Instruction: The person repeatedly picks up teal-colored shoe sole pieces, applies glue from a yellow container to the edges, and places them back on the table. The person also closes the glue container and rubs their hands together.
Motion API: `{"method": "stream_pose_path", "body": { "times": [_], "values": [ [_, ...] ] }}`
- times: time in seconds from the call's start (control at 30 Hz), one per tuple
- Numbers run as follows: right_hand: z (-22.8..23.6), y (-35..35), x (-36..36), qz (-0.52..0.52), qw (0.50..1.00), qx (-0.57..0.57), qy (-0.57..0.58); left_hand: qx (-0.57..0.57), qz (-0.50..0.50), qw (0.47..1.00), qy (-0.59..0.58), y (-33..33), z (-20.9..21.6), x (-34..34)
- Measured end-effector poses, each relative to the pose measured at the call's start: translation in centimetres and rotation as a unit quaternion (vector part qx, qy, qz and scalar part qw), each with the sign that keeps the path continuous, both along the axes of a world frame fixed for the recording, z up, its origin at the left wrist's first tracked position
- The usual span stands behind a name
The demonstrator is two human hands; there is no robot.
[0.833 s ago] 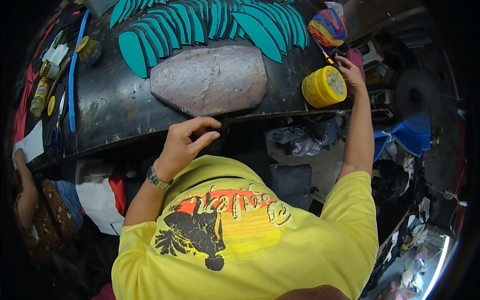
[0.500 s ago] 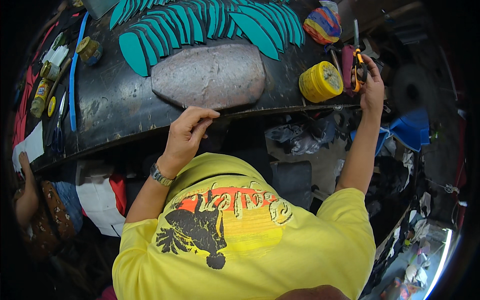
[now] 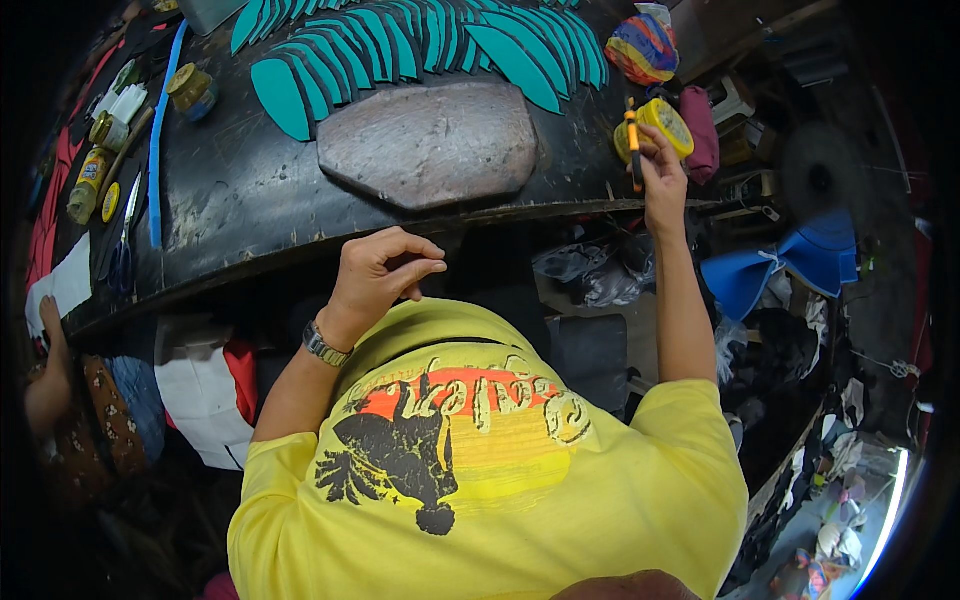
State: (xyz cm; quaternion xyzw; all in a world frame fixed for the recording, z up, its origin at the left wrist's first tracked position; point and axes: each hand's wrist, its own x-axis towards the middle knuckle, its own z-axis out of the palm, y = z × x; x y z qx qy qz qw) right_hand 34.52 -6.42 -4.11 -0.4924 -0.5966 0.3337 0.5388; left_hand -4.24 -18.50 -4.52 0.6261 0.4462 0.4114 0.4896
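Observation:
My right hand is closed round a slim orange-and-black tool, held upright at the table's right end; its exact kind is unclear. Behind that hand, a yellow tub is partly hidden. My left hand, a watch on its wrist, hovers in front of the table edge. Its fingers are loosely bent, thumb and forefinger apart, with nothing visible between them. Nearest to it on the table lies a flat brown-grey slab, stone-like and many-sided. Rows of overlapping green, leaf-shaped pieces with dark edges lie beyond the slab.
The dark table holds a glass jar, a blue strip, scissors and a yellow bottle on the left. A maroon bundle and multicoloured bundle sit right. Another person's hand is far left.
My right hand has moved left from beside the maroon bundle with the orange-and-black tool, now in front of the yellow tub. My left hand has drawn slightly back from the table edge, its fingers parting.

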Motion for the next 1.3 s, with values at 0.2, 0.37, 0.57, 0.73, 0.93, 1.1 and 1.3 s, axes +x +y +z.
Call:
{"method": "stream_pose_path", "body": {
  "times": [0.2, 0.37, 0.57, 0.73, 0.93, 1.1, 1.3],
  "values": [
    [-1.5, 2.6, 0.1, -0.150, 0.981, -0.034, -0.117, 0.092, 0.074, 0.993, 0.017, -0.6, 0.0, 0.1],
    [-2.1, 1.6, -1.4, -0.190, 0.842, -0.025, -0.505, 0.144, 0.090, 0.986, -0.003, 0.0, -0.9, -0.4],
    [1.1, -0.6, -8.5, -0.130, 0.913, 0.153, -0.355, 0.025, 0.026, 0.989, -0.144, 1.2, 0.6, 0.8],
    [4.8, -3.4, -19.2, 0.040, 0.992, 0.121, -0.007, 0.175, 0.001, 0.978, -0.118, 4.7, 2.1, 6.9],
    [6.6, -5.0, -25.5, 0.199, 0.940, 0.213, 0.174, 0.201, -0.003, 0.955, -0.220, 6.5, 4.0, 7.9],
    [5.3, -7.9, -26.6, 0.220, 0.930, 0.294, 0.005, 0.145, 0.022, 0.933, -0.328, 7.9, 7.6, 5.2],
    [8.9, -5.1, -22.9, 0.125, 0.971, 0.197, 0.059, 0.298, -0.061, 0.918, -0.255, 4.2, 7.7, 8.3]
  ]
}}
